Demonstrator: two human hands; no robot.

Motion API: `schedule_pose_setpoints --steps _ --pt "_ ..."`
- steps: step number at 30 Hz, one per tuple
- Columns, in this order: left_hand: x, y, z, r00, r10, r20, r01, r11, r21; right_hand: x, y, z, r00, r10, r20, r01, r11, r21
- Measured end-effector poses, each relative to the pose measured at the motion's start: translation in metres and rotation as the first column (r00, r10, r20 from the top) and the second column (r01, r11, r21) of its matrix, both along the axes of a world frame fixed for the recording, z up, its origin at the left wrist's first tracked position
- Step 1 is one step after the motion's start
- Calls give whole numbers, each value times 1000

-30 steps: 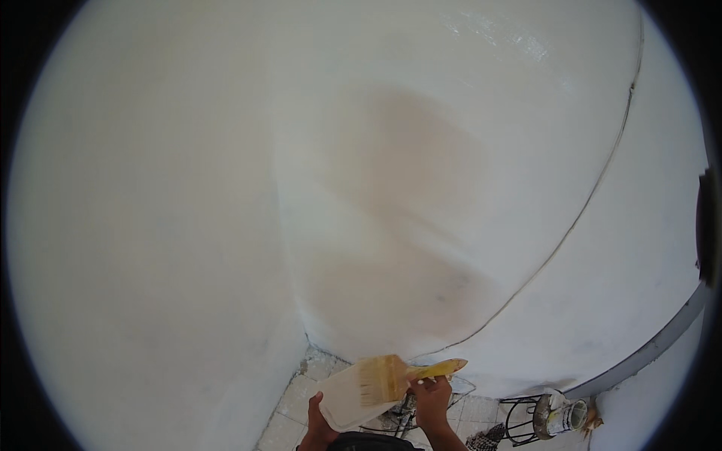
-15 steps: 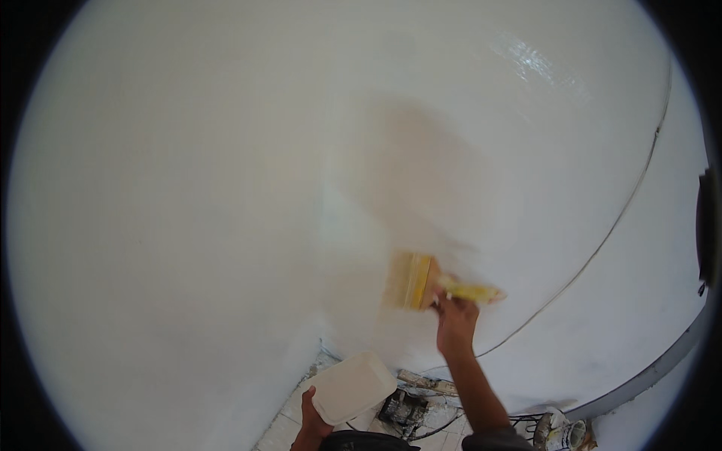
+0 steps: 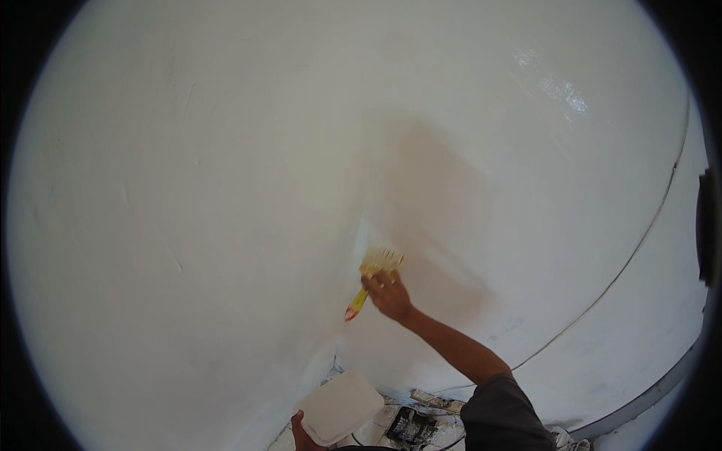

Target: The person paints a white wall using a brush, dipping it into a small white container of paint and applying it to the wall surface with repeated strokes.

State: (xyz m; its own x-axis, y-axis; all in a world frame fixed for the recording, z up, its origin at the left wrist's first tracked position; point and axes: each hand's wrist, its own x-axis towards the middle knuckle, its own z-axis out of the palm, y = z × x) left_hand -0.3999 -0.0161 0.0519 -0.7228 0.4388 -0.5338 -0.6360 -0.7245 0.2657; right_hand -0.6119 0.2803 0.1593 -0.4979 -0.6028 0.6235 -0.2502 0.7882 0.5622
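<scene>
My right hand [image 3: 388, 295] is closed round a wide paintbrush [image 3: 358, 300] with a yellow, red-tipped handle. Its pale bristles point up and lie at the white wall [image 3: 444, 188], close to the inside corner; whether they press on it I cannot tell. Low in the picture my left hand [image 3: 302, 434] grips the edge of a rectangular off-white plastic container [image 3: 343, 407], thumb on the rim. The container looks filled with, or coated in, pale paint. The fingers under it are hidden.
A thin cable [image 3: 605, 289] runs down across the right-hand wall. On the tiled floor stand a black paint-spattered tray [image 3: 411, 426] and a spattered piece of wood [image 3: 438, 401]. A dark object [image 3: 707, 229] hangs at the far right edge.
My right hand has moved left and turned the brush from bristles pointing left to bristles pointing up. The view has shifted slightly; the container stays in my left hand.
</scene>
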Motion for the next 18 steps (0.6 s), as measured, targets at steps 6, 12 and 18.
schedule_pose_setpoints --steps 6,12,18 --pt "-1 -14 -19 878 -137 -459 -16 949 -314 -22 -16 18 949 -226 219 258 957 -134" --pt "-15 -16 -40 989 2 -150 7 998 60 -15 -12 233 922 6 -388 -187 883 -431" --pt "-15 -13 -32 995 -16 -100 21 999 50 -31 -16 149 913 -151 -378 164 986 2"
